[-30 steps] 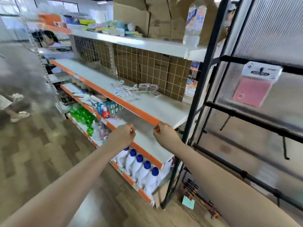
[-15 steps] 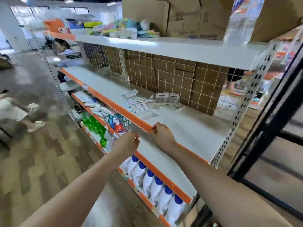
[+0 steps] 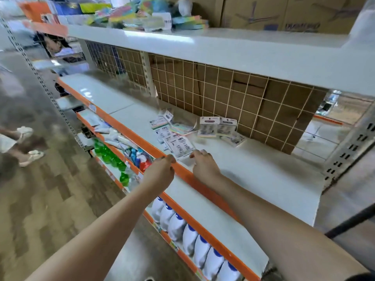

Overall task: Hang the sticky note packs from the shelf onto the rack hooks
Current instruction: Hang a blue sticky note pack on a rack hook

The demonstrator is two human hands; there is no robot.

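Seen from a head-worn camera, looking down along a white store shelf (image 3: 253, 175) with an orange front edge (image 3: 142, 138). Two bare forearms reaching in from below. Left hand (image 3: 160, 172) at the orange edge, fingers curled with thumb and fingertip pressed together at the lip; grip narrow, whether pinching the edge itself cannot be told. Right hand (image 3: 205, 166) lying on the shelf surface just past the edge, fingers relaxed and slightly spread, fingertips touching or just short of the nearest flat pack (image 3: 178, 146); grip wide, holding nothing. Sticky note packs (image 3: 209, 126) scattered mid-shelf: several flat with printed backs up, two standing upright against the wire grid back panel (image 3: 253, 102), one more flat pack beside them on the right. Upper shelf (image 3: 223, 49) above, loaded with colourful items and cardboard boxes (image 3: 284, 13). Lower shelves holding green bottles (image 3: 107, 155) and a row of white bottles with blue caps (image 3: 188, 238). Wood-pattern floor (image 3: 40, 199) at left, another person's sandalled feet (image 3: 30, 157) there
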